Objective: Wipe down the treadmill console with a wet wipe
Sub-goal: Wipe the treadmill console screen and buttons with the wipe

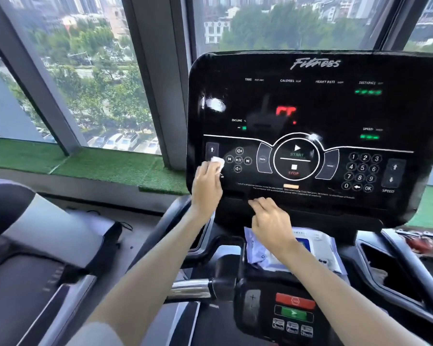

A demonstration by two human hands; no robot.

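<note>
White wet wipe (217,163) is bunched up in the left hand (206,187), fingers curled round it and pressing it onto the glossy black console (310,108). It's down near the console's lower left corner, right under the up-arrow button (212,149) and just left of the round media keys (238,159).

Right hand (270,224) has nothing in it as far as I can see. Its fingers are loosely bent, with the tips up at the console's bottom edge, about the middle.

Under that hand is the wipe packet (318,248), lying flat on the shelf below the console, partly hidden by the wrist. It's pale and crinkly with a blue label. Can't tell if the flap is open or what's left inside.

Dark side pocket (385,268) sits off the right end of that shelf. Something red (419,242) lies past its far edge, too blurry to name.
</note>
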